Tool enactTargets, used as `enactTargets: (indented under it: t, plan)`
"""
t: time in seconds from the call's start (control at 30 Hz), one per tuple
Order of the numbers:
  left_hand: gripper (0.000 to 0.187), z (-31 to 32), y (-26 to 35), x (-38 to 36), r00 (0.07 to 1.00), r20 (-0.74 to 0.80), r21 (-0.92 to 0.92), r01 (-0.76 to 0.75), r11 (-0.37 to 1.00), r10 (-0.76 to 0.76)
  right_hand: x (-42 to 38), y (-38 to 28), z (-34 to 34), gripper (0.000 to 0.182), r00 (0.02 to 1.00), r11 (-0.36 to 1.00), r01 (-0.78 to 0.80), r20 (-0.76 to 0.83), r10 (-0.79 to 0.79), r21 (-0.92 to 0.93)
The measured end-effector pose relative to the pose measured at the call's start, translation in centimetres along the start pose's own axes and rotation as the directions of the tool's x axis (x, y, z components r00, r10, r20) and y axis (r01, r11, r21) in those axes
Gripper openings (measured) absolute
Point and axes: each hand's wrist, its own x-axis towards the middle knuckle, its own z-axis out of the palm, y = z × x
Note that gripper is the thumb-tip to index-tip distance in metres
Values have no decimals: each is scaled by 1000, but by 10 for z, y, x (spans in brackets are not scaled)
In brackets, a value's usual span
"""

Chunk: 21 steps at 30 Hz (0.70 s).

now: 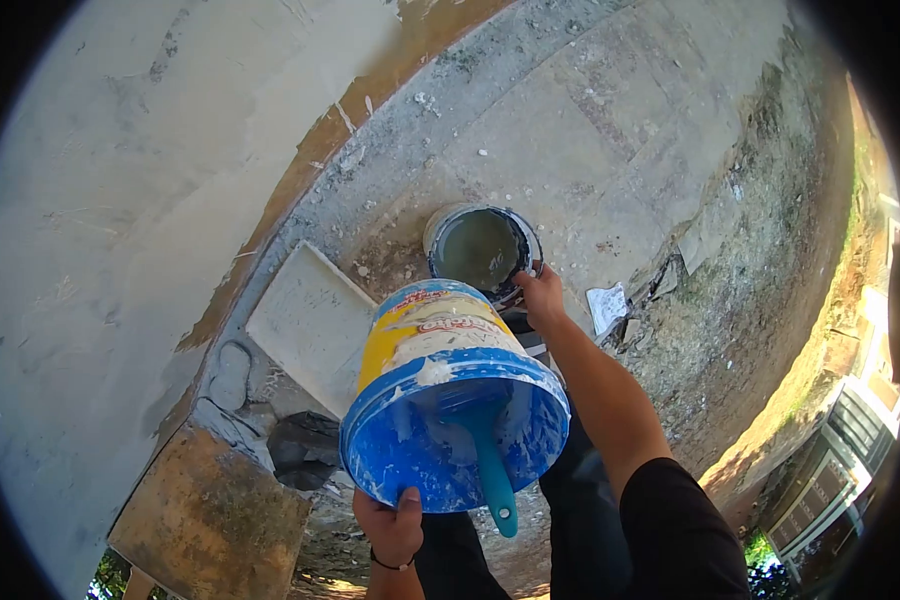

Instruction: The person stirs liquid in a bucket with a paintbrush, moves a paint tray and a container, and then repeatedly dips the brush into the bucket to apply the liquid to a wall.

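Note:
My left hand (390, 525) grips the lower rim of a blue plastic bucket (450, 375), thumb inside. The bucket is tipped with its mouth towards me; its outside has a yellow and white label smeared with plaster. A tool with a teal handle (492, 470) leans inside it, its working end hard to make out. Beyond it stands a smaller pail (437, 230) with a dark, dirty rim, holding greyish liquid (480, 248). My right hand (542, 298) is closed on the near right side of that pail's rim.
A whitish rectangular tray (310, 310) lies left of the buckets, beside a plastered wall (150, 180). Below it are a dark rounded container (305, 450) and a stained brown board (210, 510). A crumpled white scrap (607, 307) lies on the rubble-strewn concrete floor (610, 130).

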Motion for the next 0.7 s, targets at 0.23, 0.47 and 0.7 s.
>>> enactTargets:
  t: [0.23,0.47,0.7]
  plan:
    - [49,42,13,7,995,98,32,15,999,-18,8,-14,-119,27,980,960,25,-197,32,278]
    - [52,96,4,17,985,171,132,-4,991,-18,33,-19,-217,25,906,835,166,-416,81,525]
    - [61,143,-7,22,978,198,198,28,980,-69,71,-10,-279,21,892,731,269,-449,57,627]
